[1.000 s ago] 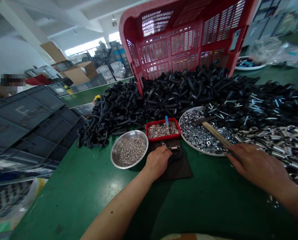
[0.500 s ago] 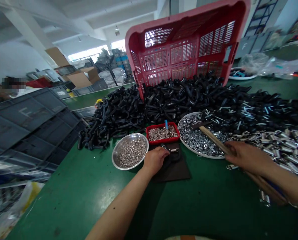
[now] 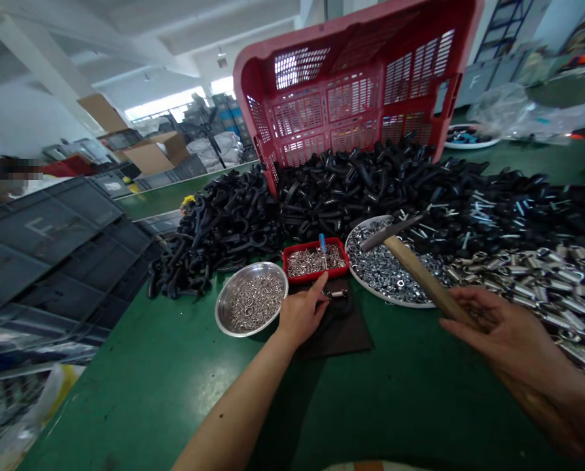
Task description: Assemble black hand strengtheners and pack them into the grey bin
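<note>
On the dark mat (image 3: 344, 337) lies a black plastic part (image 3: 340, 313) with a small metal spring (image 3: 338, 294) on it. My left hand (image 3: 302, 314) is on this part at its left end, thumb and curled fingers against it, index finger stretched towards the red tray (image 3: 317, 277); the palm hides some of the grip. In my right hand (image 3: 508, 333) is a hammer (image 3: 415, 265), held by its wooden handle. Its metal head is over the white round tray (image 3: 371, 289) of small metal pieces. The red tray holds small pins and a blue-handled screwdriver (image 3: 322, 244).
A metal bowl (image 3: 224, 319) of small rings stands left of the mat. Black plastic parts (image 3: 332, 196) are heaped behind, before a tilted red crate (image 3: 356, 98). Springs (image 3: 548, 281) are piled at right. Grey crates (image 3: 42, 242) stand at left.
My left index finger has straightened out away from the part. The hammer has come up and its head has turned, with my right hand's fingers looser round the handle. The view has shifted slightly.
</note>
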`<action>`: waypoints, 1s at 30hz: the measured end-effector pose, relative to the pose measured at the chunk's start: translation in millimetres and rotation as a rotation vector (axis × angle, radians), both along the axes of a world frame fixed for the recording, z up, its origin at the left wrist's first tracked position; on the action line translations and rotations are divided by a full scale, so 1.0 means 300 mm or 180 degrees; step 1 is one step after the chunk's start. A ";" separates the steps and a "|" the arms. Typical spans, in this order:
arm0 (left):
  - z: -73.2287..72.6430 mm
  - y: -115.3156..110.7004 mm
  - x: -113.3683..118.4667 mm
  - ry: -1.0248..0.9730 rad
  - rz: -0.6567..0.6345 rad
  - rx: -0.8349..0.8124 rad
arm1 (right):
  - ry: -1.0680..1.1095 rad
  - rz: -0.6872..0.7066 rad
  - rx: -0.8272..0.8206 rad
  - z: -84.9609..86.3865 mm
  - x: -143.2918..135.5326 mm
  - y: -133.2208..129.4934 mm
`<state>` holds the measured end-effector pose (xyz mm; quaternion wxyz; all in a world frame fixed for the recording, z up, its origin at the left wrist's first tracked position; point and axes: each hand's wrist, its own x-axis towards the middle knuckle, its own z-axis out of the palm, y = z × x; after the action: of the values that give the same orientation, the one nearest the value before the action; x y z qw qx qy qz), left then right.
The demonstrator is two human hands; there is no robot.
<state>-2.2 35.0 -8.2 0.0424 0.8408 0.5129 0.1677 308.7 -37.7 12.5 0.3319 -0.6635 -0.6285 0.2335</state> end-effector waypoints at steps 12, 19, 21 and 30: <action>0.003 -0.009 0.002 0.1166 -0.0557 0.0549 | -0.0239 0.0449 0.0034 -0.006 -0.050 -0.080; 0.022 -0.017 0.010 0.1172 -0.0704 0.0492 | -0.0722 0.0777 0.0539 -0.071 -0.052 -0.102; 0.016 -0.024 0.001 0.0980 -0.0666 0.0491 | -0.0809 0.0805 0.0551 -0.081 -0.051 -0.106; 0.010 -0.030 -0.029 -0.0033 -0.0481 0.0362 | -0.1323 0.0949 0.0997 -0.078 -0.047 -0.127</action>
<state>-10.8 26.0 -5.2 0.0097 0.8773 0.4374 0.1972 294.5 -75.8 -10.8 0.2565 -0.5383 -0.8019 0.0390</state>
